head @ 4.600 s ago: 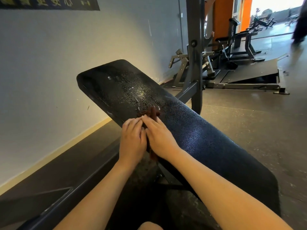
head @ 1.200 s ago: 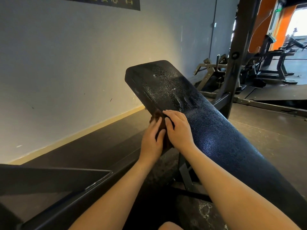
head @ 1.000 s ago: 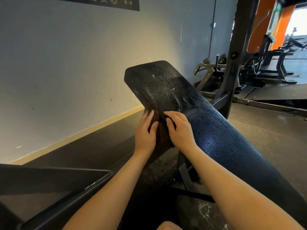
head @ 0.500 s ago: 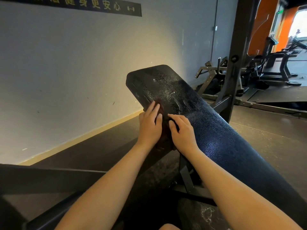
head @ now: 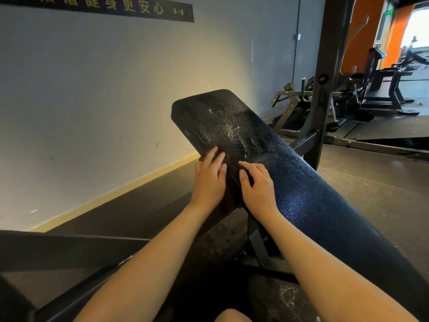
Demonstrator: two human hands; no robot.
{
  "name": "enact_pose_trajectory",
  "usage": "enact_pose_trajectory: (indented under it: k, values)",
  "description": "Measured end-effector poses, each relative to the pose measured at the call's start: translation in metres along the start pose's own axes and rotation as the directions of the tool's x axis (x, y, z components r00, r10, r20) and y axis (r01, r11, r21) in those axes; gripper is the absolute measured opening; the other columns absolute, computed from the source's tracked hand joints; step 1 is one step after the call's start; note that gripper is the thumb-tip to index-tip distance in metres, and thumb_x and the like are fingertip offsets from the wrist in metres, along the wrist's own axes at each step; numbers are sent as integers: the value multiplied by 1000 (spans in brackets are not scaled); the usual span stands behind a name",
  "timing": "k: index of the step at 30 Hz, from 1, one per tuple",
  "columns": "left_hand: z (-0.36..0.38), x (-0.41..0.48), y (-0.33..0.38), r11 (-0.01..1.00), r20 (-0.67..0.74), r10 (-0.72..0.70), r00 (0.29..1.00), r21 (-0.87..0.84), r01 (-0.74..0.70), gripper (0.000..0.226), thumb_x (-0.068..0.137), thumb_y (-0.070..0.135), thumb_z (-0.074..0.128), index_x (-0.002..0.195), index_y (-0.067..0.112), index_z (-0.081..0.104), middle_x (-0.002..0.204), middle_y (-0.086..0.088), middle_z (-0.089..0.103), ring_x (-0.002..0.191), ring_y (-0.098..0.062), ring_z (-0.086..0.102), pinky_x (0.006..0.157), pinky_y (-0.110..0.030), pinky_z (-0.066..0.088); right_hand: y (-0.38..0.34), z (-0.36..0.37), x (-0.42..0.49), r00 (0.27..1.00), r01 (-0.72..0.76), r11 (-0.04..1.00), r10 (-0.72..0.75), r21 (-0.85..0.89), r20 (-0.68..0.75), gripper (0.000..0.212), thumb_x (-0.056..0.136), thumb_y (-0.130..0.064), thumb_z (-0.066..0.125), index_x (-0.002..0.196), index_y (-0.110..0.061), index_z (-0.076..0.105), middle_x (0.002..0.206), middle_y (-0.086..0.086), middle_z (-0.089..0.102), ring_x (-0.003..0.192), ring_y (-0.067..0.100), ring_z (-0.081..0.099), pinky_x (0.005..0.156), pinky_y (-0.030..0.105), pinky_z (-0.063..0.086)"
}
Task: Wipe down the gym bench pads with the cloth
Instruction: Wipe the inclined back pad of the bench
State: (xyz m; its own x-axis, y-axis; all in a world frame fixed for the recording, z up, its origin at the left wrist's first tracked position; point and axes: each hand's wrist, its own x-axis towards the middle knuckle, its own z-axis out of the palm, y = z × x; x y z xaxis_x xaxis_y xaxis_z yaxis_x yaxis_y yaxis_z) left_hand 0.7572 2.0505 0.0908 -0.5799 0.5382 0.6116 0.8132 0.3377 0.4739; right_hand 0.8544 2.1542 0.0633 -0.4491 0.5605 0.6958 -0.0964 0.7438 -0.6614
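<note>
Black pebbled bench pad (head: 290, 173), dark reddish-brown cloth (head: 228, 194).

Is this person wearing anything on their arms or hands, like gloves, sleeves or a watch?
No. The left hand and right hand wear no gloves, and no sleeves, watch, bracelet or rings show anywhere up to the picture's edge.

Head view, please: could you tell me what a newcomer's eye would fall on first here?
The long black pebbled-vinyl bench pad runs diagonally through the centre, its far end glistening with streaks. At its left edge the left hand and right hand press a dark reddish-brown cloth, mostly hidden between them. Beyond, at top right, a bright orange pillar stands out behind dark gym machines.
</note>
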Motion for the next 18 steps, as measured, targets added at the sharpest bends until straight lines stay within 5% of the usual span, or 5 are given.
enact_pose_trajectory:
  k: [10,14,18]
  values:
    - [9,-37,24,973,128,-49,991,-218,76,38,108,24,41,143,24,55,149,9,50,138,-6,40,120,-36,29,-7,-20,-22,984,-88,990,69,109,165,39,99,-17,57,138,-23,57,135,-6,50,125,3,46,110,27,39]
    - [-6,-41,45,954,131,-9,991,-295,48,37,108,22,41,142,22,55,146,9,53,126,11,39,105,-4,26,-17,-33,-26,941,-264,899,162,349,296,51,101,-19,55,146,-41,43,154,-14,37,139,-1,36,118,32,32]
    - [-3,-41,62,879,69,-48,996,-471,75,36,108,21,39,139,20,57,140,7,54,128,2,48,112,-22,39,-36,-42,-24,910,-392,728,216,563,355,49,104,-18,50,147,-41,42,138,-10,56,124,0,54,111,31,42]
